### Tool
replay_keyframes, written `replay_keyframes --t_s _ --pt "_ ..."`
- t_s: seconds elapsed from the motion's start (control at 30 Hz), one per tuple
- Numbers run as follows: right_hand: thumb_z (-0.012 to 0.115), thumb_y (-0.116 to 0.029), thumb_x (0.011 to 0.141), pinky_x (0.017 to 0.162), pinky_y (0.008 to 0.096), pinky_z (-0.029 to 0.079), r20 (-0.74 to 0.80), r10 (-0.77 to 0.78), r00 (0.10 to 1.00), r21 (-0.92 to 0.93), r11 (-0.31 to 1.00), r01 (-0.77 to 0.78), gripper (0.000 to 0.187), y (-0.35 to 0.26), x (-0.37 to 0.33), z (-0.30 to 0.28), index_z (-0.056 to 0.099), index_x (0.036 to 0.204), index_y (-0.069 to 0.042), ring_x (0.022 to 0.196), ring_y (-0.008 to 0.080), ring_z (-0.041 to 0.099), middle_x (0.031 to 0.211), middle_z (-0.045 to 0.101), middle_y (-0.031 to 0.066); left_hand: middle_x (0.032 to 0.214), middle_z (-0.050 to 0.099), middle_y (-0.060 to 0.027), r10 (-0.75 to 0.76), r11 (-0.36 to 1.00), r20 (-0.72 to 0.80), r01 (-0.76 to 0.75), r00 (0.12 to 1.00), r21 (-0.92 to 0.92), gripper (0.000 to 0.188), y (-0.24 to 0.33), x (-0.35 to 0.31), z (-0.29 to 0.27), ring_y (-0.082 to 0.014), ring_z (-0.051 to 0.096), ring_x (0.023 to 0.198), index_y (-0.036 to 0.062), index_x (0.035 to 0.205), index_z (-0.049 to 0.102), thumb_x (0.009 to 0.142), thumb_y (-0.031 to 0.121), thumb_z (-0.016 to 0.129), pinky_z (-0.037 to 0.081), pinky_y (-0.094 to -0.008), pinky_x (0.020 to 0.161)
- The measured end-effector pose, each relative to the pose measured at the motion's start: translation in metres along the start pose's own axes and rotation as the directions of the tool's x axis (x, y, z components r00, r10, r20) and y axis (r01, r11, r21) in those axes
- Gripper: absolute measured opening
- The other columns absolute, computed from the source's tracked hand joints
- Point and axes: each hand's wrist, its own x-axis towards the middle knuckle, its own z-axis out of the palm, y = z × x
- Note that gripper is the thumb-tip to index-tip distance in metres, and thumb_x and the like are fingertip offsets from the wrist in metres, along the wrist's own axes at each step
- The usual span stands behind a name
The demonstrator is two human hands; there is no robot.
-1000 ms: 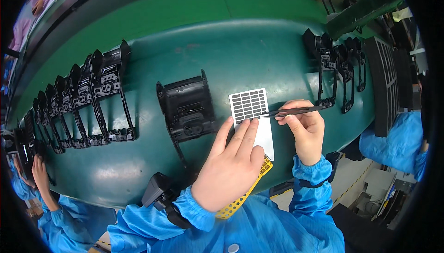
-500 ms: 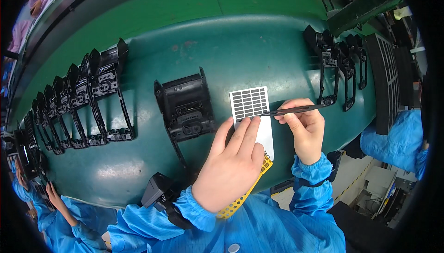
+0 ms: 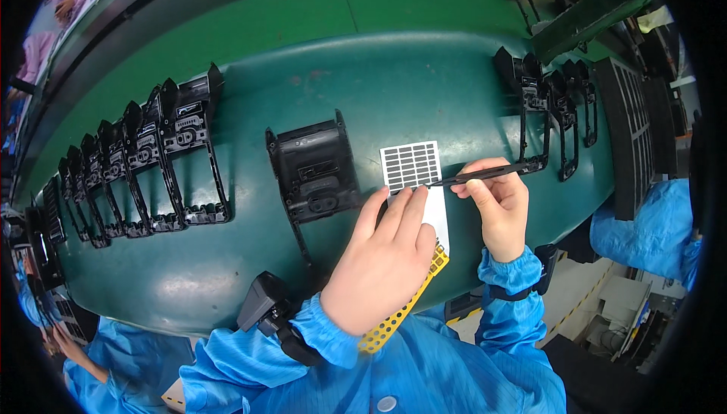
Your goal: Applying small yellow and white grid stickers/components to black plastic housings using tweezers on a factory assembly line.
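A white sheet with rows of small black rectangular stickers lies on the green table. My left hand rests over its left side, open, fingers stretched and fingertips pressing just below the lowest visible row. Beneath that hand a yellow strip with holes shows in part; the palm hides the rest. Black tweezers are pinched in my right hand, their tips at the lower right of the sticker grid. Whether a sticker is between the tips is too small to tell. Left of the sheet lies a black plastic frame part.
Several similar black frames stand in a row at left, more at the far right of the green table. A dark slotted panel stands beyond the right edge. At lower left a co-worker's hand shows.
The frames and other surroundings sit slightly shifted in the picture. The tweezers lie at a slightly steeper slant, tips still near the same corner of the grid. My left hand keeps its place on the sheet.
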Motion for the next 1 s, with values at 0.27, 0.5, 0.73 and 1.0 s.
replay_keyframes --t_s 0.27,0.5,0.73,1.0 --pt "0.056 0.003 0.089 0.077 0.0267 0.051 0.015 0.011 1.000 0.018 1.000 -0.011 0.015 0.000 0.002 -0.004 0.055 0.104 0.003 0.085 0.0154 0.063 0.097 0.062 0.0090 0.131 0.049 -0.0261 -0.020 1.000 0.002 0.020 1.000 -0.005 0.011 0.002 0.002 -0.001 -0.0311 0.052 0.118 0.0005 0.083 0.051 0.082 0.011 0.055 0.032 -0.0459 0.104" --pt "0.055 0.003 0.089 0.076 0.0260 0.050 0.021 0.057 0.998 0.021 0.998 -0.057 0.014 -0.003 0.004 -0.003 0.055 0.104 0.003 0.084 0.0144 0.062 0.094 0.062 0.0081 0.129 0.051 -0.0250 0.003 1.000 0.008 -0.003 1.000 0.012 0.013 0.002 0.004 -0.001 -0.0313 0.052 0.117 -0.0007 0.083 0.052 0.080 0.012 0.055 0.034 -0.0439 0.102" --pt "0.056 0.001 0.090 0.075 0.0258 0.050 0.007 0.025 1.000 0.008 1.000 -0.025 0.014 -0.001 0.002 -0.003 0.056 0.103 0.003 0.083 0.0141 0.062 0.092 0.062 0.0079 0.127 0.053 -0.0223 0.008 0.985 0.034 -0.014 0.999 0.173 0.013 0.010 0.006 0.001 -0.0307 0.050 0.117 -0.0013 0.082 0.054 0.078 0.012 0.055 0.035 -0.0444 0.102" --pt "0.056 -0.001 0.090 0.072 0.0270 0.052 -0.073 -0.014 0.997 0.081 0.997 0.020 0.014 -0.003 0.003 -0.004 0.055 0.104 0.003 0.080 0.0158 0.063 0.092 0.062 0.0098 0.121 0.056 -0.0217 0.006 0.997 -0.047 -0.010 0.999 -0.082 0.014 0.003 0.005 -0.013 -0.0309 0.054 0.112 -0.0007 0.083 0.056 0.078 0.011 0.061 0.036 -0.0470 0.102"
